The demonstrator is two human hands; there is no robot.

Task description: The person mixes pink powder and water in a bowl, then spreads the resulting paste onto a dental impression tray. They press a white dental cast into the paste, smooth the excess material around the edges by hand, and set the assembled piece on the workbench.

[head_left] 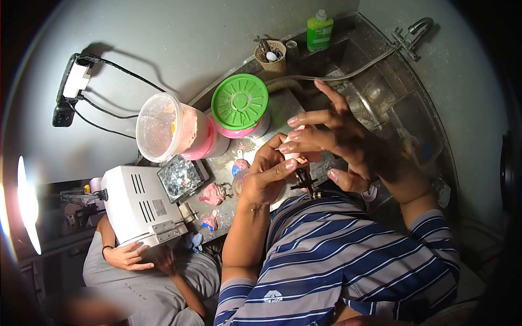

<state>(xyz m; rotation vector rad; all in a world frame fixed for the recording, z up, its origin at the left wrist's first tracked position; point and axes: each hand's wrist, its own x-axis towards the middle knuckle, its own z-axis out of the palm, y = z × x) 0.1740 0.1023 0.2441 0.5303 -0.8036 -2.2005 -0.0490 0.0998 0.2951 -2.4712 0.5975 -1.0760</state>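
My left hand (267, 169) is wrapped round a small dental articulator (304, 178), its dark metal frame and brass-coloured screw pointing down toward my shirt. A whitish and pink model (296, 155) sits at its top, partly covered by my fingers. Over it, my right hand (342, 138) has its fingers spread, with some fingertips on or just at the model; contact is hard to make out. Just left of my left hand lie pink lumps with blue parts (239, 165), another pink lump (212, 194) and a pink and blue piece (210, 220).
Behind my hands stand a clear plastic tub (159, 127) and a bucket with a green lid (240, 99). A white machine (138, 204) is at left, beside a co-worker's hand (129, 256). A sink with a tap (413, 38), a green bottle (319, 31) and a basket (271, 57) are at the back.
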